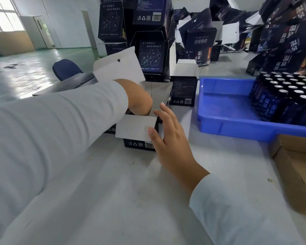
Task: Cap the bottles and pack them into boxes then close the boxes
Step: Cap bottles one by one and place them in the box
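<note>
A small dark box [140, 145] with white inner flaps stands open on the grey table in front of me. My left hand [140, 98] reaches down into its open top; the fingers are hidden inside, so what they hold cannot be seen. My right hand [168, 137] rests against the box's right side with straight fingers, the thumb on the near white flap [134, 126]. Dark blue bottles [288, 96] with silver caps stand packed together in a blue plastic tray [224, 114] at the right.
Stacks of dark printed boxes [152, 55] rise behind the open box, and more lie jumbled at the back right [286, 36]. A brown carton [297, 170] sits at the right edge. A blue chair [65, 68] stands beyond the table's left side.
</note>
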